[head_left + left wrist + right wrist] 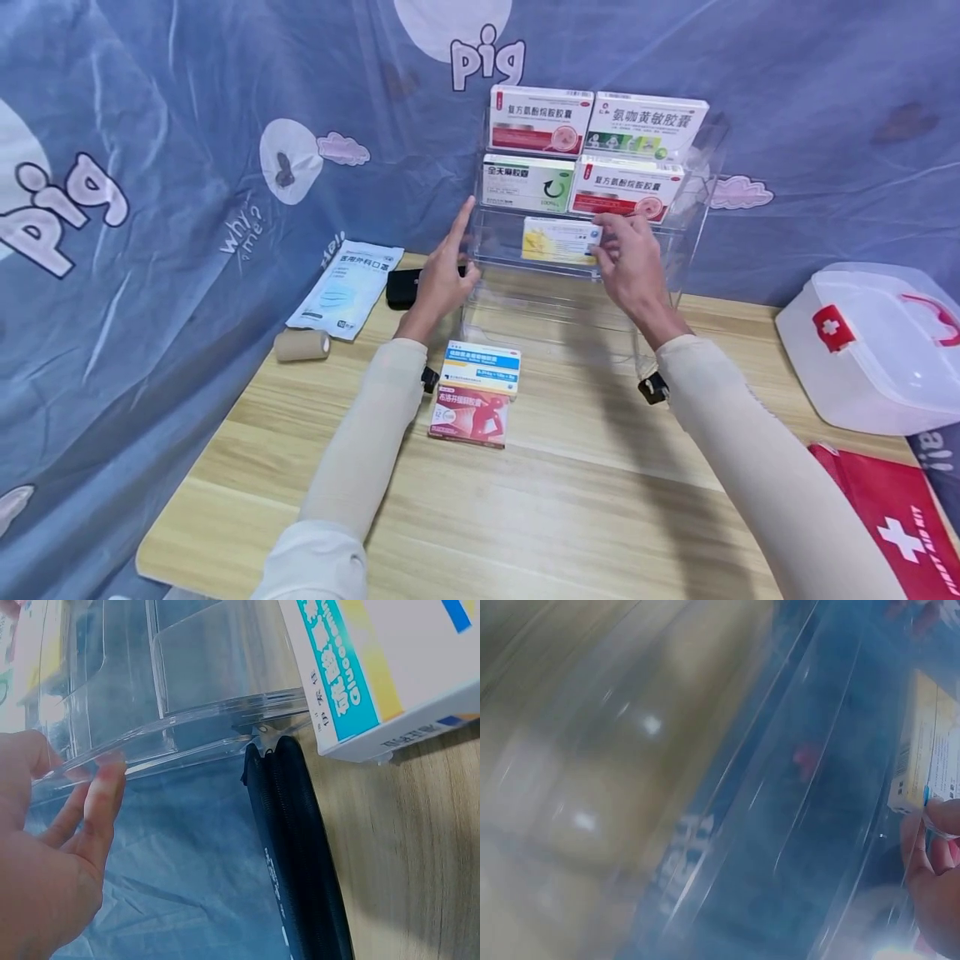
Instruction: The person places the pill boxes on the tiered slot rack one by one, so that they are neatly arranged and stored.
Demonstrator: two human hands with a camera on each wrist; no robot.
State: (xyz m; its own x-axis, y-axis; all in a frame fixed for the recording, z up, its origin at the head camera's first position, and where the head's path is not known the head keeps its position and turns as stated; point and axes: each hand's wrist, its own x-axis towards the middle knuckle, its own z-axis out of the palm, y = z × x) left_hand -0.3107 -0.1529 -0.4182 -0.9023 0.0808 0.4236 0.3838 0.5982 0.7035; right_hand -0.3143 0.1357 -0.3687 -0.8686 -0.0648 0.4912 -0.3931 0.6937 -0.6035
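Note:
My right hand (632,262) pinches the right end of a small yellow-and-white medicine box (558,241) at the third tier of a clear display stand (555,310). In the right wrist view, thumb and fingers hold the end of that box (922,750). My left hand (442,283) rests on the stand's left side, index finger straight; the left wrist view shows its fingers (103,802) against the clear edge. Above, the stand holds a green-and-white box (527,183), two red-and-white boxes (540,121) and a white box with green pictures (645,125).
On the table lie a blue-and-white box (480,367) and a red box (468,415). Left are a mask packet (347,287), a bandage roll (302,345) and a black zip case (402,288). Right are a clear first-aid case (870,350) and red pouch (892,508).

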